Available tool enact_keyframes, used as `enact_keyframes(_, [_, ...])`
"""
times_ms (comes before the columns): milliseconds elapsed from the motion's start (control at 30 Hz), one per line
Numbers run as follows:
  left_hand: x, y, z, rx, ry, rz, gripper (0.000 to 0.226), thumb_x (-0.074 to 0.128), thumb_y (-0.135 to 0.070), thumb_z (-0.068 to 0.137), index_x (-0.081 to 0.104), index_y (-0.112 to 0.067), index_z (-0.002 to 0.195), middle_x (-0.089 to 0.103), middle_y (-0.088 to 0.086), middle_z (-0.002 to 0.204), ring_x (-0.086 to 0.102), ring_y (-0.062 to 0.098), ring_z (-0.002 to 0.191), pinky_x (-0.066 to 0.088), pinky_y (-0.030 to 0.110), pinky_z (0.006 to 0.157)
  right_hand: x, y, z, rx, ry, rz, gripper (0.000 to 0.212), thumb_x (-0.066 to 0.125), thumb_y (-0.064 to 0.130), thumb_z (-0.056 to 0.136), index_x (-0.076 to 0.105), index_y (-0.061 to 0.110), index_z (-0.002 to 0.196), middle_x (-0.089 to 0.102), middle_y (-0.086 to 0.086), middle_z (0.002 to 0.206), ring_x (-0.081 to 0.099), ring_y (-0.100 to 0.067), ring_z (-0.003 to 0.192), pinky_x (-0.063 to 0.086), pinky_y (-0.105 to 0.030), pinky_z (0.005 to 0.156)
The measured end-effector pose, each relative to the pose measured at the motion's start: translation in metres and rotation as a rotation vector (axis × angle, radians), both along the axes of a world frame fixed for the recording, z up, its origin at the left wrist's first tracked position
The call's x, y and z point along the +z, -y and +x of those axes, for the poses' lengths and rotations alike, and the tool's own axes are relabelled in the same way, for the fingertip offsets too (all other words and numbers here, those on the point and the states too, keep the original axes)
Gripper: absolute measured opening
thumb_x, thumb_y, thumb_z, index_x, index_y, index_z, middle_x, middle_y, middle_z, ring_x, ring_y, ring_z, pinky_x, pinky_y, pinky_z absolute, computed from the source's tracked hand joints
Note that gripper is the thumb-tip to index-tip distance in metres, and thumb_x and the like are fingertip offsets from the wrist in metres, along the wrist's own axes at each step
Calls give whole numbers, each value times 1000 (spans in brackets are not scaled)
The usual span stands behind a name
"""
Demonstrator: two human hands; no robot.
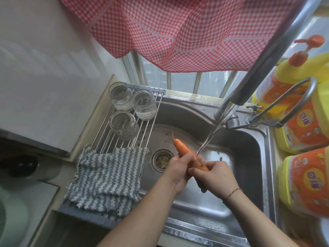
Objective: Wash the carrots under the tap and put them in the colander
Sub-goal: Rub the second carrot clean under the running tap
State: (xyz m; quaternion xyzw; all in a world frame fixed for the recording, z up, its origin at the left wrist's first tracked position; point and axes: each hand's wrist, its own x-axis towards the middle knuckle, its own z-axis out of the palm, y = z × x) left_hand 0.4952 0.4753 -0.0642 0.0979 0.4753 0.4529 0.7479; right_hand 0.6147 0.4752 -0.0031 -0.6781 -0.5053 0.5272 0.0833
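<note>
Washing is under way: one carrot [188, 156] is being held over the sink [249, 139], tip pointing away from the person, while water [211, 134] from the tap [263, 61] is running down and striking the carrot where the two hands meet. The left hand [178, 170] is wrapping its fingers round the carrot's middle; the right hand [216, 177] is gripping the thick end, fingers curled over it — both hands are grasping the same carrot, neither is free. The carrot's exposed part is looking wet and clean, though whether rubbing is finished cannot be judged. No colander is showing anywhere in view, and no other carrots are visible, so the count of washed or unwashed ones cannot be told. The drain [162, 160] is holding some scraps. A rack [142, 132] is lying across the sink's left side, carrying three jars [122, 124] and a striped cloth [106, 177]. Detergent bottles [302, 125] are standing just beside the sink on the right. Judgement: the task is sitting in its washing step — the transfer to the colander is not yet done for this carrot, and the colander must first be located outside the present view.
</note>
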Motion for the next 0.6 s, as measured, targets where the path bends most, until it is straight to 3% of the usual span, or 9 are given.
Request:
enact_keyframes(200, [-3,6,-13,-15,120,49,21,49,2,77,56,0,97,66,18,90,66,26,80,57,33,79,6,-2,2,-57,-100,-43,31,75,30,76,66,8,57,64,-11,52,64,-21,49,36,-19,40])
enact_keyframes(333, [-3,6,-11,-14,146,56,19,50,2,79,56,-2,96,67,17,91,69,25,80,57,33,77,6,-2,1,-41,-66,-32,34,73,32,76,67,5,57,66,-11,52,59,-15,43,37,-17,41])
enact_keyframes(433, [-4,3,-7,-12,104,46,24,53,-3,70,55,-3,94,68,15,86,67,25,76,57,33,72,5,-2,0,-10,-13,-21,35,71,35,77,67,7,56,67,-8,51,58,-12,41,38,-14,43])
enact_keyframes(600, [-3,2,-5,-10,101,14,16,44,6,90,56,-3,94,70,11,81,69,22,72,58,29,66,3,-1,-1,91,143,58,35,69,44,74,65,14,55,66,0,49,59,-8,44,50,-28,54])
